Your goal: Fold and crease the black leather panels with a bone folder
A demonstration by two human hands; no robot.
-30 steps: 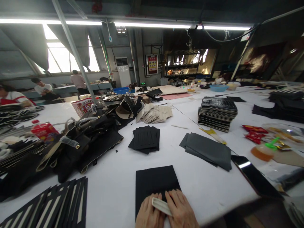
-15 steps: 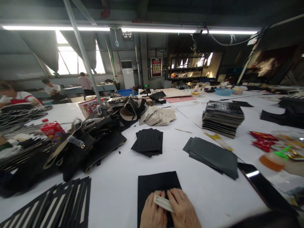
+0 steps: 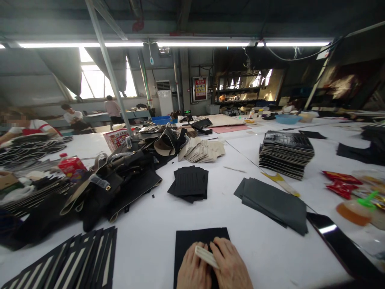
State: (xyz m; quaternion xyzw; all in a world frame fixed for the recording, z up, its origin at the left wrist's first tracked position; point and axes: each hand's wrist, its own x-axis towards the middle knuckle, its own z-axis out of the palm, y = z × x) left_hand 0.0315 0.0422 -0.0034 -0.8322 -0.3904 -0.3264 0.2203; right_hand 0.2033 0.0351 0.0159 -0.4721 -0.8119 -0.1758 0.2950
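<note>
At the bottom centre, my left hand [image 3: 192, 271] and my right hand [image 3: 230, 267] lie side by side on a black rectangular sheet [image 3: 189, 241] on the white table [image 3: 144, 241]. Both hands press a small pale flat tool [image 3: 206, 257] against the sheet, fingers closed around its ends. A fanned stack of black slotted pieces [image 3: 190, 184] lies further ahead. To its right is a pile of dark grey sheets [image 3: 273, 202].
Black strips with white gaps [image 3: 69, 263] fan out at bottom left. Bags and straps [image 3: 105, 184] heap at left. A tall stack of black panels [image 3: 285, 153] stands right, snack packets [image 3: 343, 182] and a glossy black strip [image 3: 339, 241] beyond. People work at far left.
The view has tilted upward a little, so the table and hands sit lower in the picture. My hands stay on the tool and sheet in the same grip.
</note>
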